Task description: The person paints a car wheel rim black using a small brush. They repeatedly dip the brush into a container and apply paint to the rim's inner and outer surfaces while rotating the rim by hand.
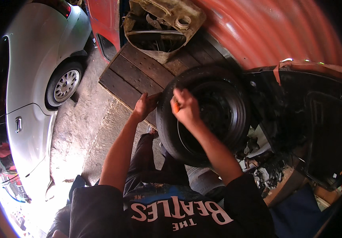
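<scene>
A black car tyre on a dark wheel rim lies on its side at the edge of a wooden plank table. My left hand is at the tyre's left side, fingers stretched out toward the tread with the thumb apart; the fingertips are in shadow. Over the near left part of the tyre is my right hand, closed round a small orange-handled tool. The hand is slightly blurred, and the tool's working end cannot be made out.
Behind the tyre, a worn canvas tool bag stands on the plank table. A silver car is parked at left. Black car panels and metal parts crowd the right, below red corrugated sheeting.
</scene>
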### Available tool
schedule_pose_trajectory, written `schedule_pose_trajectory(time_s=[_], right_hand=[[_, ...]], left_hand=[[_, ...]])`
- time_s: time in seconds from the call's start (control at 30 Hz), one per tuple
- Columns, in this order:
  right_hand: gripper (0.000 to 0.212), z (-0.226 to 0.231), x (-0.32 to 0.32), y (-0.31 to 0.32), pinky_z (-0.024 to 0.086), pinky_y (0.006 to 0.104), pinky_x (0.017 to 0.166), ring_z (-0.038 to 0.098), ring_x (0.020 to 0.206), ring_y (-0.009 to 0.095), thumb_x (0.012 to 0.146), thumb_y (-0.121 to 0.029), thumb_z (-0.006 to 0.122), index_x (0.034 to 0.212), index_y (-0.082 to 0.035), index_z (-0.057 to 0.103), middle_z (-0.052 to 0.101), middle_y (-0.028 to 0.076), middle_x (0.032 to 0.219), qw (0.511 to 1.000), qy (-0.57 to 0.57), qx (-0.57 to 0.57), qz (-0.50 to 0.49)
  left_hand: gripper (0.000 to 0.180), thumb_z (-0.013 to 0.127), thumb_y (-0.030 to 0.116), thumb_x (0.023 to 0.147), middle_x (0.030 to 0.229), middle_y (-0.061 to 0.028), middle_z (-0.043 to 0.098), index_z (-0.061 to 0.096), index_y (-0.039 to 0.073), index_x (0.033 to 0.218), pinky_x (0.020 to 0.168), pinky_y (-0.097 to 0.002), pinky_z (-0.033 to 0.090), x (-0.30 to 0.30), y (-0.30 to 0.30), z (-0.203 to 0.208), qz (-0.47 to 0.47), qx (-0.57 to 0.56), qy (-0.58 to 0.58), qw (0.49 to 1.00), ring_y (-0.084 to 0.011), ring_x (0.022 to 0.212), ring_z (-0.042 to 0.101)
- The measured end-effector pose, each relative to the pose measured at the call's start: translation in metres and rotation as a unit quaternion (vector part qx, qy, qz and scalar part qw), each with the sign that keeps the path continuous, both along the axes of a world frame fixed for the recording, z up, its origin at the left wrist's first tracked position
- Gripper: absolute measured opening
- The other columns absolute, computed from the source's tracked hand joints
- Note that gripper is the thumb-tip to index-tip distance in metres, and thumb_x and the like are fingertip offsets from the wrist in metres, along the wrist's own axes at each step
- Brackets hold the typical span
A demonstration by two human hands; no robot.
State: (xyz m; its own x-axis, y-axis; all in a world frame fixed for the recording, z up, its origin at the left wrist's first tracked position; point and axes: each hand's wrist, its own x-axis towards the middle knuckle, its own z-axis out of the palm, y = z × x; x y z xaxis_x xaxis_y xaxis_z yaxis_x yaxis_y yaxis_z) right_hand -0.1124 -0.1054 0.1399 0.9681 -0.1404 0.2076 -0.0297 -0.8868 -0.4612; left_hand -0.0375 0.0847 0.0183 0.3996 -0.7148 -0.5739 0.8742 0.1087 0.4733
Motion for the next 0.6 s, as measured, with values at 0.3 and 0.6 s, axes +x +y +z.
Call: schedule_pose_trajectory(time_s=[0.3, 0.6], right_hand=[[0.025, 0.017, 0.043, -0.060, 0.057, 0.0483, 0.078, 0.073, 0.087, 0.039, 0.084, -0.019, 0.077, 0.095, -0.002, 0.063, 0.072, 0.020, 0.086, 0.965, 0.125, 0.109, -0.205], [0.026, 0.017, 0.040, -0.042, 0.057, 0.0528, 0.083, 0.067, 0.095, 0.046, 0.084, -0.016, 0.074, 0.103, -0.003, 0.062, 0.061, 0.026, 0.106, 0.977, 0.111, -0.044, -0.175]], left_hand=[[0.073, 0.019, 0.053, 0.108, 0.162, -0.0124, 0.041, 0.043, 0.005, 0.156, 0.126, -0.0409, 0.022, 0.000, 0.002, 0.002, 0.003, -0.002, -0.009, 1.000, -0.0287, 0.151, 0.035], [0.074, 0.017, 0.050, 0.109, 0.164, -0.0137, 0.038, 0.037, -0.002, 0.157, 0.125, -0.0387, 0.021, 0.001, 0.004, -0.007, -0.026, -0.042, -0.042, 0.998, -0.0263, 0.151, 0.034]])
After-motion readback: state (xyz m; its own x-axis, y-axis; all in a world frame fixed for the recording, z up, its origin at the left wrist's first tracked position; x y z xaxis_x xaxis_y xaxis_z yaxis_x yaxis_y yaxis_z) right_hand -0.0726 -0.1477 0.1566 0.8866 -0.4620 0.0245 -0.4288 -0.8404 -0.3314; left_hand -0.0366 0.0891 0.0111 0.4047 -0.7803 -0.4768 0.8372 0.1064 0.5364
